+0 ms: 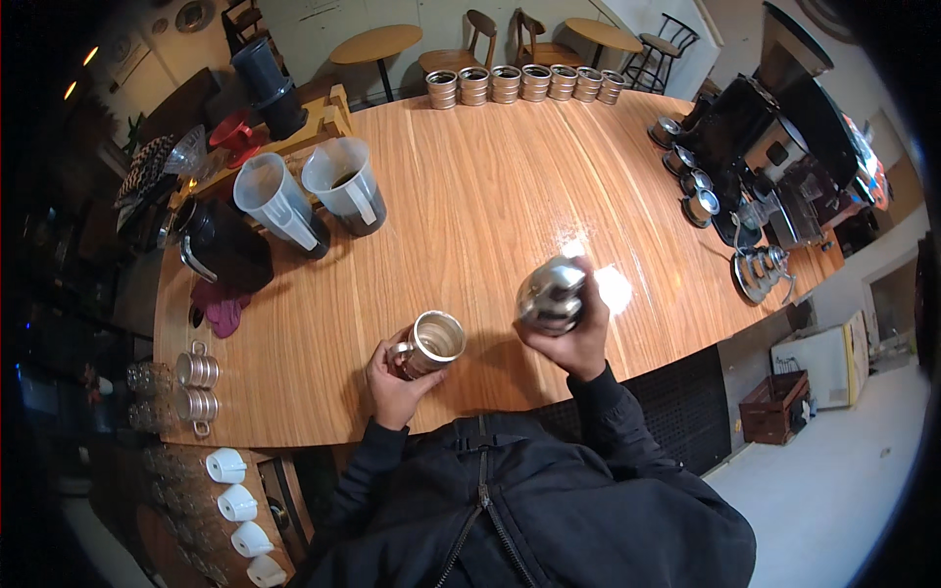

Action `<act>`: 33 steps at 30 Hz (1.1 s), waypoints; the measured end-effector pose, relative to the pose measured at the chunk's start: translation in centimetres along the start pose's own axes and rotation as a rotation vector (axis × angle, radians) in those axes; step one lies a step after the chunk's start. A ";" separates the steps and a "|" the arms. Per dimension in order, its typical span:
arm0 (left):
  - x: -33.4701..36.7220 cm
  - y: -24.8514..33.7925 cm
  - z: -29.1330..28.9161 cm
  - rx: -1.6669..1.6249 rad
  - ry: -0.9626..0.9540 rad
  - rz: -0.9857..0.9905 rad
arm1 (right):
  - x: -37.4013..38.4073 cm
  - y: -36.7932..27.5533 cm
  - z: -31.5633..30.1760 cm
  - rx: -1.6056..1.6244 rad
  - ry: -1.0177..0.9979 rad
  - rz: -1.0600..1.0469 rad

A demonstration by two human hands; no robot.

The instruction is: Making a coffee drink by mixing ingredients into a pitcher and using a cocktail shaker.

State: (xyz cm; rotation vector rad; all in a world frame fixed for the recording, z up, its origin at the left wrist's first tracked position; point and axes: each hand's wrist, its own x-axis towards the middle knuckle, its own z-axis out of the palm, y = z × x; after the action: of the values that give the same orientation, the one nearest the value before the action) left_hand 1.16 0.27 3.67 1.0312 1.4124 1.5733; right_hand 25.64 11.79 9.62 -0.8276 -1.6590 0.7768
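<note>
Near the front edge of the wooden counter, my left hand (pixel 396 388) is closed around a metal mug (pixel 438 336) with a side handle. The mug tilts a little, and its open top shows a pale metallic inside; whether anything lies at its bottom, I cannot tell. To the right, my right hand (pixel 580 338) grips a shiny silver metal vessel (pixel 551 297), rounded and somewhat blurred. That vessel is raised above the counter, apart from the mug. My palm and fingers hide its right side.
A row of ribbed metal cups (pixel 505 85) lines the far edge. Two plastic pitchers (pixel 355 201), one with dark liquid, stand left beside a black jug (pixel 223 245). Two ribbed mugs (pixel 197 370) sit front left. Black machines (pixel 740 127) and a silver kettle (pixel 757 272) occupy the right.
</note>
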 end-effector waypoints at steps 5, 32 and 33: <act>0.5 -0.8 1.1 0.177 0.087 -0.022 | 1.2 0.7 -2.0 1.106 -0.190 0.554; -0.2 0.0 -1.4 0.142 0.015 0.034 | 0.0 -1.5 -0.7 1.420 -0.176 0.852; -0.1 0.2 -1.6 0.102 0.014 -0.013 | -1.1 -0.7 0.0 0.922 -0.101 0.419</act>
State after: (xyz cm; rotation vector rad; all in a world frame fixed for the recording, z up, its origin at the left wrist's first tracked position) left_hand -0.32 -0.43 3.73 1.0695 1.5194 1.5152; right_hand 25.78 10.53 9.63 -0.4576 -1.0068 1.7167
